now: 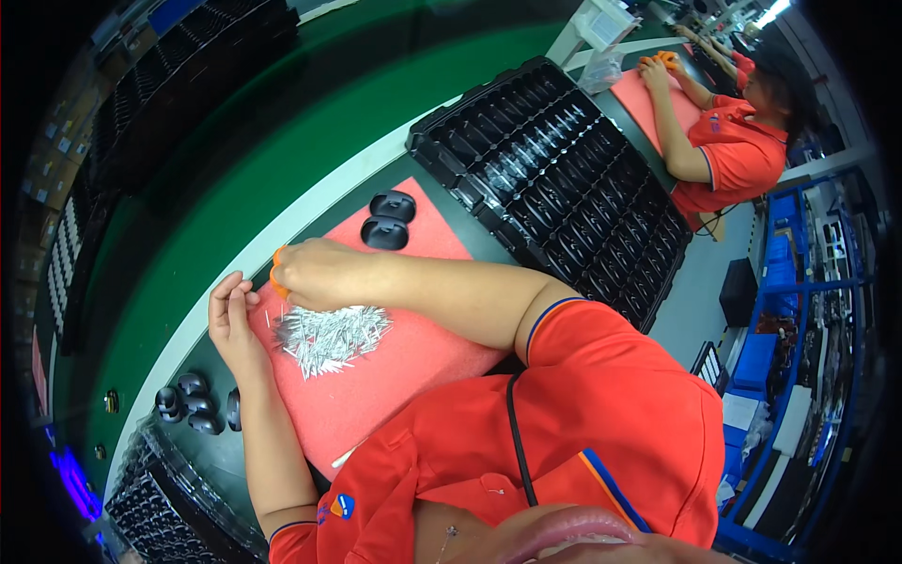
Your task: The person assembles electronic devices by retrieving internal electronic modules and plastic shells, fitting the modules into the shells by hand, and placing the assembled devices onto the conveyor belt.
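My right hand is closed around a small orange piece, most of which is hidden by the fingers. Just left of it, my left hand has its fingers curled in; whatever they may hold is too small to make out. Both hands are over the far left edge of a pink foam mat. Beneath my right wrist lies a loose pile of thin silvery slivers. Two rounded glossy black shells sit on the mat beyond my right forearm.
Several black shells lie left of my left forearm, near a black tray. A large compartmented black tray full of dark parts stands to the right. A thin white stick lies near my body. A co-worker sits at far right.
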